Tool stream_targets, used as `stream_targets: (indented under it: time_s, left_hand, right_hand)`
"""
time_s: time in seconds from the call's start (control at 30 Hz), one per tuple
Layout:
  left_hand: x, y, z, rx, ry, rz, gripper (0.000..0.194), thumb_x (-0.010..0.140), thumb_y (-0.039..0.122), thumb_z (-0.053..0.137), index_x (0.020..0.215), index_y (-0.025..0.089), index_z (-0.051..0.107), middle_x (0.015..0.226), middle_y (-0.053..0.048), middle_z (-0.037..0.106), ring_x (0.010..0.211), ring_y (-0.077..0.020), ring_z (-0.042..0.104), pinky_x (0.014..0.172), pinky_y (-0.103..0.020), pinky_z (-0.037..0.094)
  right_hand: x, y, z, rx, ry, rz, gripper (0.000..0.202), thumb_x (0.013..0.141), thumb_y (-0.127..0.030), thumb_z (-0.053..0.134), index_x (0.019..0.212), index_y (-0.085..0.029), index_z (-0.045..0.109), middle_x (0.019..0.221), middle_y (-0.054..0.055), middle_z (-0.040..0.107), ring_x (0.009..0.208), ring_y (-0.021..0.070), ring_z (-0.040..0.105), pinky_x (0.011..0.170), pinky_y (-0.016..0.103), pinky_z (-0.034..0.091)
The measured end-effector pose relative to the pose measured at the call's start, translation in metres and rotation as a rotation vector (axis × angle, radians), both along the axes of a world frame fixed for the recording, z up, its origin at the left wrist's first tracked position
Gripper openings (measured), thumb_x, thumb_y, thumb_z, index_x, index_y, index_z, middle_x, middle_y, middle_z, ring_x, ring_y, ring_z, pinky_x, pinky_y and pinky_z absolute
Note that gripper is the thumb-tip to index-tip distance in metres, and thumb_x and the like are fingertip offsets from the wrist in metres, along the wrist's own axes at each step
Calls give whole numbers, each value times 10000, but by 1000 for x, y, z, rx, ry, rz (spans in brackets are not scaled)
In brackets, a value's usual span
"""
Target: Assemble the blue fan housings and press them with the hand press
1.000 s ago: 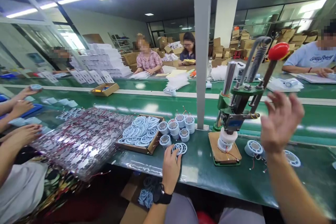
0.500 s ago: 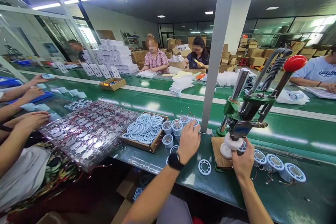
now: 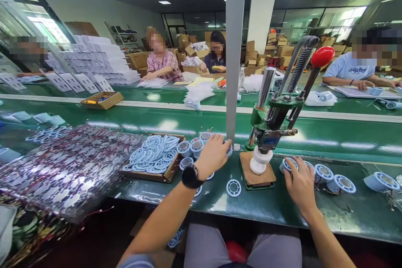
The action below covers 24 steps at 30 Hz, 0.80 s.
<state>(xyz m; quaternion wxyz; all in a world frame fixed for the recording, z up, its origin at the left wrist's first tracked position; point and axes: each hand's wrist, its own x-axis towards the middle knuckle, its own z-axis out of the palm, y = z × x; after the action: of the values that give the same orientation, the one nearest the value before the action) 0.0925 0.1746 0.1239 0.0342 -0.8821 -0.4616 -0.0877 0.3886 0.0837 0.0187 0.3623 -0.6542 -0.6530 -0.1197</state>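
The person sits at a green bench (image 3: pixel 276 207) with a hand press (image 3: pixel 276 117) on a brown base board (image 3: pixel 257 178) straight ahead. The left hand (image 3: pixel 212 155), a black watch on its wrist, reaches forward over a cluster of white round housings (image 3: pixel 191 148) standing just left of the grey post (image 3: pixel 235 54); its fingers curl around one housing at the far edge of the cluster, grasping it. The right hand (image 3: pixel 300 182) lies to the right of the press, fingers bent over a finished white unit (image 3: pixel 287 164), touching it; whether it grips cannot be told. More such units (image 3: pixel 334 178) lie in a row just beyond that hand. A single white ring cover (image 3: pixel 233 187) lies flat between both hands, near the board. A cardboard tray of ring covers (image 3: pixel 155 159) sits beside the housings.
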Motion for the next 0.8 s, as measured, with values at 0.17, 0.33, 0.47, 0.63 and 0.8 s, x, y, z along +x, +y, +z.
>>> stream_targets:
  time_s: [0.17, 0.33, 0.47, 0.63, 0.8]
  left_hand:
    - [29, -52, -29, -140, 68, 102, 335, 775, 338, 747, 1003, 109, 662, 952, -210, 711, 945, -372, 676, 859, -465, 495]
    - [36, -44, -54, -206, 30, 255, 379, 919, 374, 568, 1056, 27, 632, 864, -264, 727, 856, -405, 724, 733, -460, 532]
    - [17, -39, -57, -251, -61, 234, 315, 978, 252, 413, 1013, 75, 671, 893, -232, 748, 856, -360, 741, 711, -415, 544]
    - [-21, -50, -67, -309, -261, 213, 391, 965, 126, 311, 1110, 117, 674, 870, -131, 776, 810, -248, 749, 731, -345, 565]
    - [-19, -76, -103, -326, -459, 140, 385, 923, 96, 371, 1167, 151, 664, 1049, -99, 766, 958, -193, 721, 861, -328, 577]
  right_hand:
    - [-77, -31, -8, -23, 69, 301, 362, 932, -153, 418, 1216, -218, 631, 1199, 128, 645, 1139, 251, 617, 994, 460, 533]
    - [-129, -12, -21, -139, 147, 454, 550, 828, -37, 435, 1357, -158, 529, 1321, 182, 562, 1245, 286, 566, 1027, 494, 530]
    - [-148, 17, -24, -247, 200, 524, 655, 788, -37, 539, 1431, -143, 468, 1429, 215, 465, 1334, 332, 493, 1069, 522, 489]
    - [-154, 30, -12, -350, 293, 607, 486, 806, -65, 604, 1278, -180, 609, 1257, 161, 582, 1181, 280, 610, 1016, 461, 529]
    - [-113, -13, 2, -402, 362, 715, 469, 736, -25, 574, 1158, -206, 665, 1327, 136, 540, 1266, 247, 562, 1083, 395, 472]
